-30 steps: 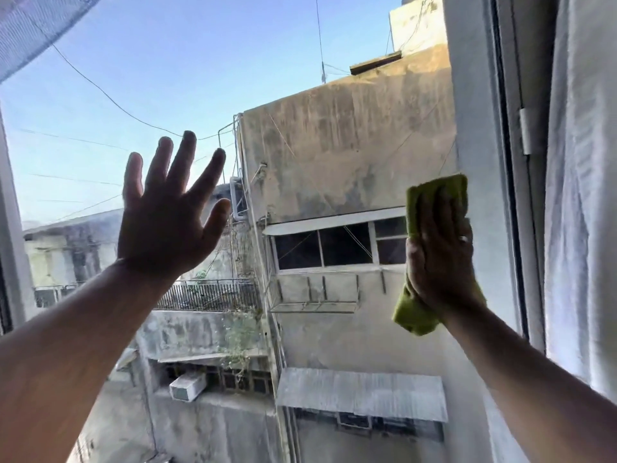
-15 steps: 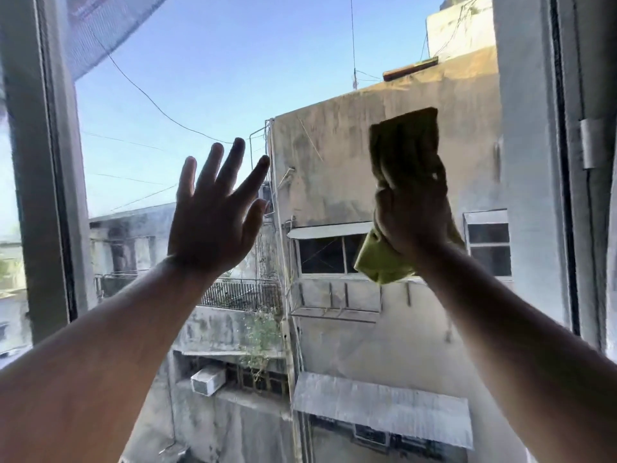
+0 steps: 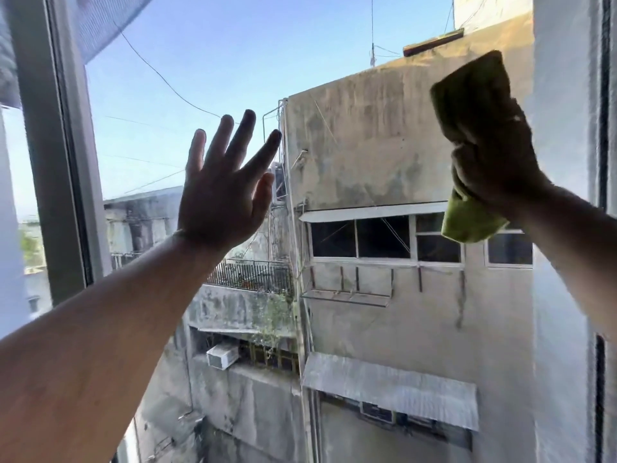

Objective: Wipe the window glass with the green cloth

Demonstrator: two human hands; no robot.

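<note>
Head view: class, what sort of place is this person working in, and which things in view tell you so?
Probably an upper-floor room in a dense town, at a window: a grey window frame, stained concrete buildings seen from above, an air conditioner below, and overhead wires.

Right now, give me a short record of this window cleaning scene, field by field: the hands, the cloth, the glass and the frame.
left hand: open, fingers spread, palm toward the glass, holding nothing
right hand: closed on the green cloth
green cloth: bunched, raised high at the right side of the pane, its tail hanging below the hand
window glass: closed pane, buildings and sky visible through it
window frame: grey upright at the left of the pane
contact with glass: cannot tell for either hand
</note>
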